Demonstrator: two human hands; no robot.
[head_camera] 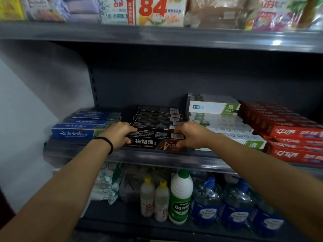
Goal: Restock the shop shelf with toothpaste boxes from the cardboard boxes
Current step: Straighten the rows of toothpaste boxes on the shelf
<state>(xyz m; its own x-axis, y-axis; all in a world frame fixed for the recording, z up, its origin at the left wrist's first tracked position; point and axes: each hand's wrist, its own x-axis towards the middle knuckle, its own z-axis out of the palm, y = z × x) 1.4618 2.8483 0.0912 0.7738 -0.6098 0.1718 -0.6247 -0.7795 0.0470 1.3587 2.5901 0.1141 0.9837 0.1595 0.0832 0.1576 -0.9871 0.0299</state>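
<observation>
Your left hand [120, 135] and right hand [189, 135] each grip one end of the black toothpaste box [154, 141], which lies crosswise at the shelf [157, 155] front edge, long axis left-right, directly between them and equally near both.

You've got 祛烟渍 on the front black toothpaste box [154, 142], 中華 on the red boxes [295, 133], 清 on the green-white box [230, 107], 云南白药 on the blue box [73, 133], big red 84 on the top-shelf pack [160, 10], 84 on the green bottle [180, 203]
</observation>
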